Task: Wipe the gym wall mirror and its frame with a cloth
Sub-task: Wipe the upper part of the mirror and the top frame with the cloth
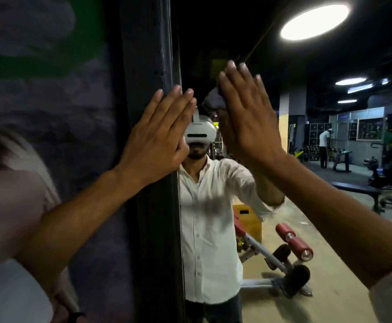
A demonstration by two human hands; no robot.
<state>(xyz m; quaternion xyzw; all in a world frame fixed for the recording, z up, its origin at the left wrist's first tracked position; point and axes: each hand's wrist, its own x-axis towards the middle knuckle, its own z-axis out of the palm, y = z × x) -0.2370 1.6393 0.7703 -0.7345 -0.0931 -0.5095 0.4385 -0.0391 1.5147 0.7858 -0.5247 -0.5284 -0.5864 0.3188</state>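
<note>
**Cloth being pressed to the gym mirror, beside its black frame**

The dark cloth (pixel 213 101) is lying bunched against the glass of the wall mirror (pixel 318 183), high on its left part and near the black frame (pixel 150 54). The right hand (pixel 248 117) is pressing it there with a flat palm, fingers straight, close together and pointing upward. Only a crumpled edge of the cloth is showing past the thumb side of that hand.

The left hand (pixel 157 141) is also lying flat, fingers straight and together, holding nothing. Its palm is resting on the frame's vertical strip, and its fingertips are reaching over the frame's inner edge toward the glass. The two hands are standing near each other but apart, and both forearms are bare.

The frame is running top to bottom between the mirror on the right and a painted wall (pixel 50 101) on the left, which is grey with green and orange patches.

The mirror is reflecting:
- the person's white shirt (pixel 204 217) and white headset (pixel 199 132);
- red roller pads (pixel 294 241) on an exercise bench;
- a flat bench (pixel 358 191);
- round ceiling lights (pixel 313 22);
- another person (pixel 324 148) standing far back.
</note>
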